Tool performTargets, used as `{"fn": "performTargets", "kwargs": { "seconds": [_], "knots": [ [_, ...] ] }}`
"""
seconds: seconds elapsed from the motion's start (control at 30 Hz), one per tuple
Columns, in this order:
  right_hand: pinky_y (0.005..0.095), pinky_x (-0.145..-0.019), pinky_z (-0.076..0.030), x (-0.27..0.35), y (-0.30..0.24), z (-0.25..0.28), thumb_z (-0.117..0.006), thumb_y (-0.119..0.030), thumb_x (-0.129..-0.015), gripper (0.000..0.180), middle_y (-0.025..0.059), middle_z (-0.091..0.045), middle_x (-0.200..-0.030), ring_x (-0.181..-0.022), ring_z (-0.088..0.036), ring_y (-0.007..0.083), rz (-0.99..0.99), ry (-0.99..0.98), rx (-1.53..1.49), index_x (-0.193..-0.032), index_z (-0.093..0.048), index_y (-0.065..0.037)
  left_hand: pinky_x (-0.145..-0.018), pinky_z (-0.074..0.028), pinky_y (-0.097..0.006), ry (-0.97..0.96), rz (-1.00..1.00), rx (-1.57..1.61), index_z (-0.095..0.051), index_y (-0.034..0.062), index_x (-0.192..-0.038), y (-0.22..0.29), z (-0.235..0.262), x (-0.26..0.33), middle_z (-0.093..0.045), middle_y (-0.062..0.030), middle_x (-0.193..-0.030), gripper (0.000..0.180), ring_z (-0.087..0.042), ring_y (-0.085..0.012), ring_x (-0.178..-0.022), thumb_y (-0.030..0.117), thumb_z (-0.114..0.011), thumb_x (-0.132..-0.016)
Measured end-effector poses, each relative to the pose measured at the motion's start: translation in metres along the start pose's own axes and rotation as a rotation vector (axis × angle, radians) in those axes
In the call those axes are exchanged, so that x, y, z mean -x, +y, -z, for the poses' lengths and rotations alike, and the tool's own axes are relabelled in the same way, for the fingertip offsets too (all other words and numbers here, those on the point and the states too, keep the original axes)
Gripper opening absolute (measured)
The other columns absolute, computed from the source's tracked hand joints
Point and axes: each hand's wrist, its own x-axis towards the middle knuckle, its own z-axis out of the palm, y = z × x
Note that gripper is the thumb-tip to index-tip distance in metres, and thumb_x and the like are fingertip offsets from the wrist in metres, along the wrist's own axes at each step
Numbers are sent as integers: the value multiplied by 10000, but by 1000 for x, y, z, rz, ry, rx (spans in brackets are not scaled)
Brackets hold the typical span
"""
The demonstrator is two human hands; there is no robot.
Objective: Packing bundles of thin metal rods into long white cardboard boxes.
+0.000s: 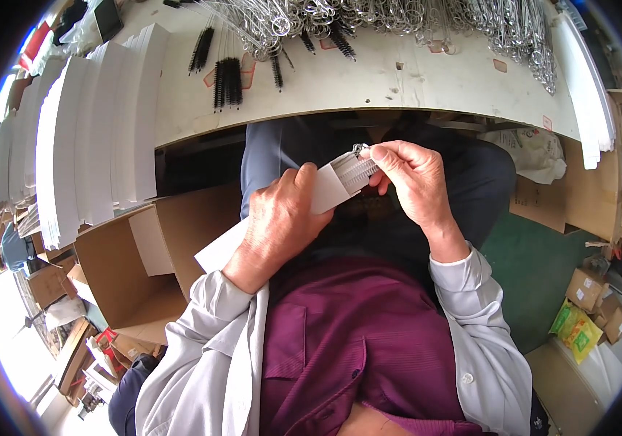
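Observation:
My left hand [278,214] is wrapped round a long, narrow white box [329,190], which lies slantwise above my lap. From the box's open upper end stick out pale bristled wire brushes [355,171] with shiny metal loops [360,149]. Thumb and fingers of my right hand [418,178] are closed on the looped end of these brushes, right at the box's mouth. How far the brushes reach inside is hidden by the box and my left hand.
On the white table [369,91] ahead lie a heap of looped wire brushes [398,18] and several black-bristled brushes [227,81]. Stacks of white boxes [100,123] stand at the left, more flat white pieces [580,87] at the right. An open cardboard box [133,305] sits left of my lap.

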Motion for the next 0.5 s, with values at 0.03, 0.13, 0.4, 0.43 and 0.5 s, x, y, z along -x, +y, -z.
{"fn": "performTargets", "kwargs": {
  "seconds": [0.03, 0.13, 0.4, 0.43, 0.5],
  "knots": [
    [220, -579, -525, -1, 1, 1, -713, -213, -1027, 222, 31, -734, -816, -689, -657, 58, -6, -9, 0, -1049, -767, 1, -681, -600, -446, 0, 2, 1, -612, 24, -1105, 0, -1, 1, -707, -155, -899, 492, -734, -348, -796, 246, -882, -759],
    [232, -634, -548, -2, 0, -1, -722, -191, -1019, 211, 34, -744, -830, -727, -676, 76, 118, 40, 207, -1034, -765, 15, -664, -597, -442, 1, -21, -32, -614, 28, -1112, 0, -4, 2, -694, -146, -873, 492, -732, -340, -772, 226, -877, -746],
    [254, -731, -563, -9, 1, 3, -735, -157, -1003, 206, 86, -786, -907, -808, -695, 77, 73, -31, 59, -1071, -772, 33, -628, -587, -436, 33, -54, -33, -605, 31, -1124, -1, -5, 4, -667, -129, -839, 503, -723, -332, -733, 197, -869, -729],
    [254, -739, -564, -9, 3, 2, -739, -162, -1000, 217, 92, -791, -914, -813, -697, 74, 59, -65, 25, -1084, -771, 35, -628, -587, -436, 33, -51, -32, -605, 31, -1124, -1, -5, 4, -667, -129, -839, 503, -723, -332, -733, 197, -869, -729],
    [252, -746, -569, -7, 3, 0, -757, -148, -984, 199, 89, -793, -917, -832, -707, 81, 48, -71, 106, -1068, -770, 32, -621, -585, -436, 39, -52, -30, -604, 33, -1125, -1, -5, 4, -663, -127, -832, 507, -721, -331, -725, 198, -870, -726]
  ]
}}
